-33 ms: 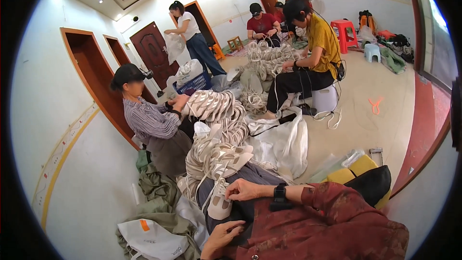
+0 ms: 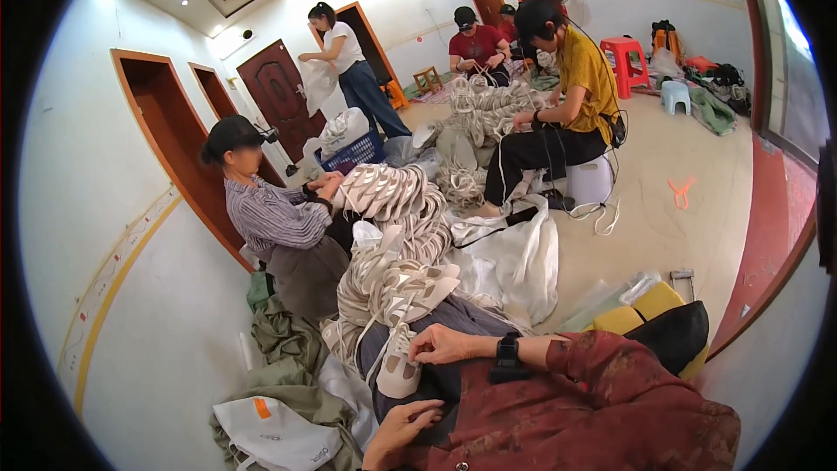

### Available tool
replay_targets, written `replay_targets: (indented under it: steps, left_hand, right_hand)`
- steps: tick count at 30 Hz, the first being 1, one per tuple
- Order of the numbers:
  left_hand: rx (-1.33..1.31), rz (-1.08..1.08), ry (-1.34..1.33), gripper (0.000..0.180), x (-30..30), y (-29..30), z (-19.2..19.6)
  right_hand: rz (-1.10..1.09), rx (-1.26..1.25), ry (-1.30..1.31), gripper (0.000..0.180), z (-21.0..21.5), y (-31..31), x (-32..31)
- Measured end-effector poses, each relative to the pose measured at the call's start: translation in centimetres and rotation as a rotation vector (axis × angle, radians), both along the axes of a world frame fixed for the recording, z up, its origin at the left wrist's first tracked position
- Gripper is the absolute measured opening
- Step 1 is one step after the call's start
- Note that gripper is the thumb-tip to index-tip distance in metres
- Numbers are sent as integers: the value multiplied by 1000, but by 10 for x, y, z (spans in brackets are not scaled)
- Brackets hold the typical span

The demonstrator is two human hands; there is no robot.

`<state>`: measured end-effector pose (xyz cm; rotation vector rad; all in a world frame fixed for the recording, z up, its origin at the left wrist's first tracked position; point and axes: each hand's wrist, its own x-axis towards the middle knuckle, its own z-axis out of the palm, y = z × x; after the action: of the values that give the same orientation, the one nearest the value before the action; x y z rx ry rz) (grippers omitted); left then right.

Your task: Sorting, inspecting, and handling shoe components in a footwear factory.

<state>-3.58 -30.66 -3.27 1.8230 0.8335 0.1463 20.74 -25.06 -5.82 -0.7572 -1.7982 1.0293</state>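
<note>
Beige shoe upper [image 2: 399, 374] on the lap [image 2: 441, 384], piled uppers [image 2: 408, 286] crowding its far edge, tan floor [image 2: 641, 231] spreading off right. Right hand [image 2: 442, 345] touches its side, can't tell if pinched; left hand [image 2: 404, 427]'s fingers apart.

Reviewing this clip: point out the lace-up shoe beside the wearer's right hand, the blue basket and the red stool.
Lace-up shoe [image 2: 398, 374]: head view, toe part.
Blue basket [image 2: 356, 153]: head view, side wall.
Red stool [image 2: 623, 51]: head view, upper part.

Touching a beige, white-laced shoe upper [image 2: 398, 375] with the bare right hand [image 2: 442, 344], resting the bare left hand [image 2: 401, 429] below, near a heap of beige uppers [image 2: 417, 286].
</note>
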Motion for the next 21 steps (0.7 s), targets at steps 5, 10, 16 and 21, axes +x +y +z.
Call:
replay_targets:
  steps: [5,10,16,21]
  left_hand:
    - [-388,281,-280,33,-10,10,-1]
    - [-472,322,-451,35,-9,9,-6]
    - [-488,345,-486,34,-12,10,-10]
    - [-469,363,-507,35,-7,6,-4]
  right_hand:
    - [-18,6,-14,13,-2,0,2]
    - [-22,7,-39,14,1,1,3]
    - [-3,-15,2,14,-1,3,0]
    - [-2,-40,28,14,5,0,3]
